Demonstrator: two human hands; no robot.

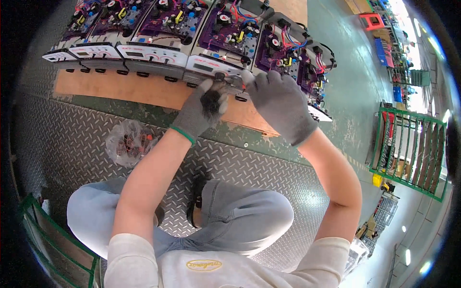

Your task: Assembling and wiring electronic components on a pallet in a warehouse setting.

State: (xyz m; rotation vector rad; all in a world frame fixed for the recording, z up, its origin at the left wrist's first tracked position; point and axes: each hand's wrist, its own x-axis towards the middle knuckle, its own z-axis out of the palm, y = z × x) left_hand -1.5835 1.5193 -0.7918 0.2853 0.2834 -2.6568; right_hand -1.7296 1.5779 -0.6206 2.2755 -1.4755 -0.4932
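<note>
Both my hands wear grey gloves and meet at the front of an opened machine with a white front panel [206, 65] and a purple circuit board [229, 32]. My left hand [204, 103], its palm side blackened, has curled fingers just below a black knob-like part [219, 76] on the panel. Whatever is between those fingers is too small to make out. At the panel's lower right corner, my right hand [281, 101] is closed, knuckles up, with thumb and forefinger near a small red bit [243, 87]. Its grip is mostly hidden.
Several similar opened machines [153, 54] stand in a row on a wooden board [115, 93]. A clear plastic bag of red and dark small parts [130, 143] lies on the patterned metal plate [77, 129] by my left forearm. A green metal rack [408, 151] stands at right.
</note>
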